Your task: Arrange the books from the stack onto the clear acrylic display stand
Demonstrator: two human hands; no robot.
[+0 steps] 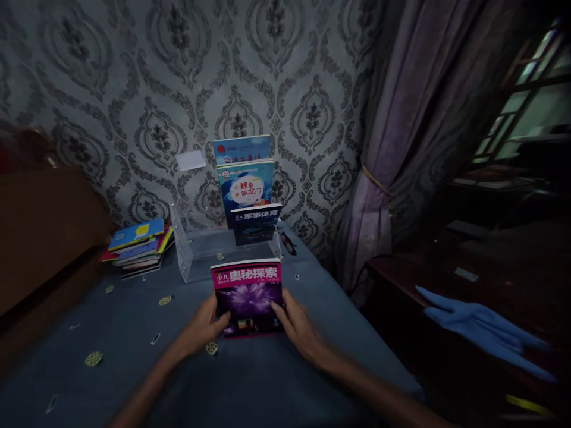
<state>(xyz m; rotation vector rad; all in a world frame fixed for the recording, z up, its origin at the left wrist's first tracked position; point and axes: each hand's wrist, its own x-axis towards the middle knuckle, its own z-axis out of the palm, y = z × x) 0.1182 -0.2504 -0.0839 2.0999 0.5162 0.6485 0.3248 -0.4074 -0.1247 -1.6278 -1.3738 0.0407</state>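
Observation:
A purple and pink book (247,297) is held between both hands above the blue-covered table. My left hand (205,327) grips its left edge, thumb on the cover. On the right edge is my right hand (298,324), its thumb also on the cover. Just beyond stands a clear stepped rack (184,252). Three books stand at its right side, one behind another: a dark one (256,224) in front, a blue-green one (247,187) in the middle and a light blue one (243,148) at the back.
A stack of books (140,246) lies at the left, beside a brown box (49,232). Dark glasses (288,243) lie right of the rack. Blue gloves (482,327) rest on a dark red surface at the right. A tied curtain (375,178) hangs behind the table's right side.

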